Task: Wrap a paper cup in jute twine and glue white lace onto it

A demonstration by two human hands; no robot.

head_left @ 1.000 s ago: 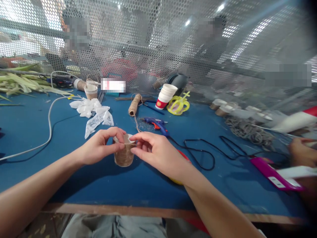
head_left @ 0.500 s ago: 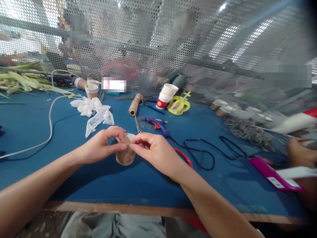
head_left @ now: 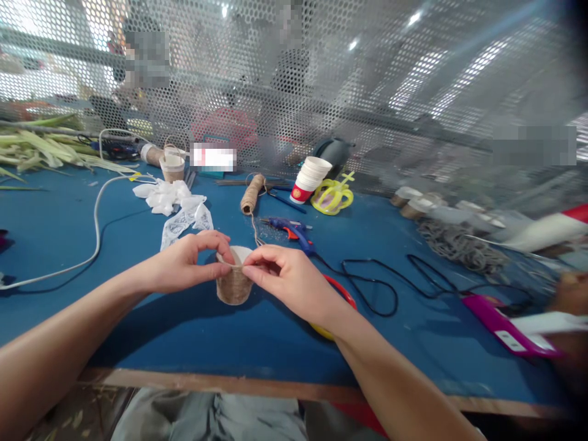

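Observation:
A paper cup wrapped in brown twine point(head_left: 235, 289) stands upright in front of me, its pale inside showing at the top. My left hand point(head_left: 186, 264) grips the near rim, fingers inside the cup and thumb on the outside. At the rim's right side, my right hand point(head_left: 291, 280) pinches the twine point(head_left: 256, 233), which runs back to a spool of twine point(head_left: 252, 195). The exact pinch point is hidden by the fingers. Behind my right hand lies a blue hot glue gun point(head_left: 294, 229).
Stacked paper cups point(head_left: 310, 177) and a yellow crown-shaped piece point(head_left: 332, 196) stand at the back. White lace fabric point(head_left: 168, 197) lies left of centre. Red-handled scissors point(head_left: 340, 293) are partly under my right forearm. A purple power strip point(head_left: 498, 324) and a co-worker's blurred hand point(head_left: 572, 294) are at the right.
Both hands keep their hold at the cup rim with barely any movement. The whole view has shifted slightly, and the co-worker's hand at the right has moved.

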